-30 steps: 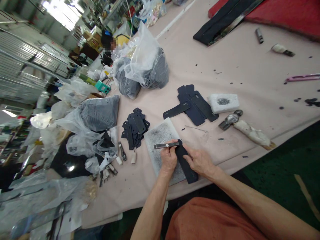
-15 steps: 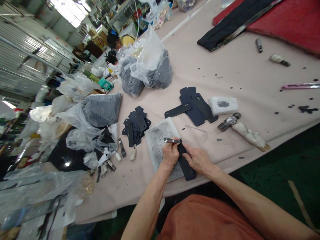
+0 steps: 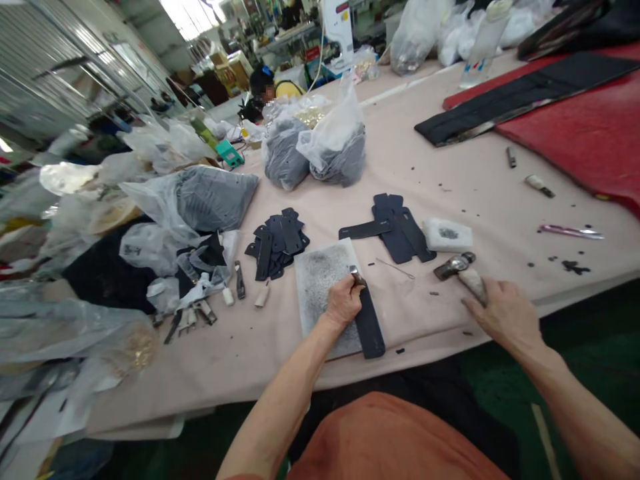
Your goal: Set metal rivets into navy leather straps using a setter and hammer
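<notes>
My left hand (image 3: 345, 300) is closed around a short metal punch (image 3: 356, 274), held over the upper end of a dark strip (image 3: 371, 330). The strip lies along the right side of a white cutting board (image 3: 320, 270) speckled with black marks. My right hand (image 3: 507, 319) is wrapped round the pale, wrapped handle of a hammer (image 3: 453, 266); the handle's end is hidden in the hand. The hammer's metal head is beside a white block (image 3: 449, 235) with a dark smudge on top. A thin wire tool (image 3: 396, 268) lies between board and hammer.
Dark cut pieces are piled at left (image 3: 280, 241) and right (image 3: 400, 230) beyond the board. Filled plastic bags (image 3: 336, 157) stand further back. More punches (image 3: 240, 280) lie left, and a pink tweezer-like tool (image 3: 571, 231) lies right. A person (image 3: 263, 87) is in the background.
My right hand has left the dark strip and moved right onto the hammer handle. The punch in my left hand has turned from lying sideways to a steeper angle over the strip.
</notes>
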A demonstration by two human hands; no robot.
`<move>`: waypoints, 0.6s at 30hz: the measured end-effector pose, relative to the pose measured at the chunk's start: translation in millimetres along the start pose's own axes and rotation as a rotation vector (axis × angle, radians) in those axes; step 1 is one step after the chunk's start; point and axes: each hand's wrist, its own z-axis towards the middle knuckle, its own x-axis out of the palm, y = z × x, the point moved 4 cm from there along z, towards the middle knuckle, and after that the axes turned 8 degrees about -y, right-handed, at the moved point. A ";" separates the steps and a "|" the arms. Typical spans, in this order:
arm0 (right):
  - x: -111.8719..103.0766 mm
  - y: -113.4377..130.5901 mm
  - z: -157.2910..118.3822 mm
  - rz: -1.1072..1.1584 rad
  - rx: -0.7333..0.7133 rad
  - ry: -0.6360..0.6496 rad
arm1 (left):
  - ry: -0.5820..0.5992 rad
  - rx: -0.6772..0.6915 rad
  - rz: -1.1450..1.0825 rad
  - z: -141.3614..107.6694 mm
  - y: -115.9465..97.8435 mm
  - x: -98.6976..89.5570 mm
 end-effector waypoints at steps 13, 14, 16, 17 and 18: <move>-19.7 59.4 -20.4 1.381 0.995 0.405 | 0.000 0.033 0.001 2.6 -6.4 -4.7; -29.1 67.6 -18.2 1.382 0.957 0.390 | -0.003 0.039 -0.010 2.5 -6.1 -4.9; -57.1 87.4 -9.9 1.398 0.760 0.338 | -0.006 0.048 -0.019 2.2 -5.1 -5.0; -76.1 98.0 -4.7 1.390 0.622 0.293 | -0.006 0.052 -0.019 2.0 -4.6 -4.9; -97.8 108.6 0.5 1.356 0.475 0.232 | -0.006 0.053 -0.017 1.9 -4.0 -4.8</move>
